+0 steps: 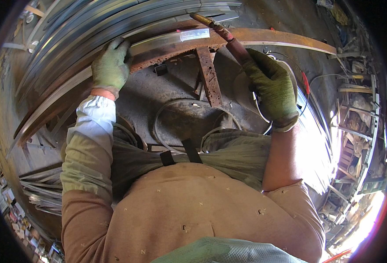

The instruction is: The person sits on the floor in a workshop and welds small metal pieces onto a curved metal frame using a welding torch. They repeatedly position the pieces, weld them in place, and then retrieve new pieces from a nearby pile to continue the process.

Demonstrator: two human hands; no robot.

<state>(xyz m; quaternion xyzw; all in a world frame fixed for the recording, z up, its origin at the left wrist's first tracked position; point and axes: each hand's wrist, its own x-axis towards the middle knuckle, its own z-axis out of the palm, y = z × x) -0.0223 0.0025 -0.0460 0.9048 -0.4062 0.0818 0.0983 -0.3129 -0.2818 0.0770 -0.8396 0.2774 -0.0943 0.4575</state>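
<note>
Both hands wear green work gloves. My left hand lies over a long rusty steel beam, its fingers curled near a flat metal strip along the beam; whether they grip it is hidden. A short, shiny metal piece rests on the beam to the right of that hand. Closed around the dark red handle of a welding torch, my right hand is right of the beam's rusty support leg. The torch's brass-coloured tip points up and left, above the beam in the picture.
Long metal strips lie beyond the beam. A looped cable or hose is on the floor between my legs. Bundled metal rods are at lower left. Metal frames and clutter line the right side. Bright glare covers strips beside my right forearm.
</note>
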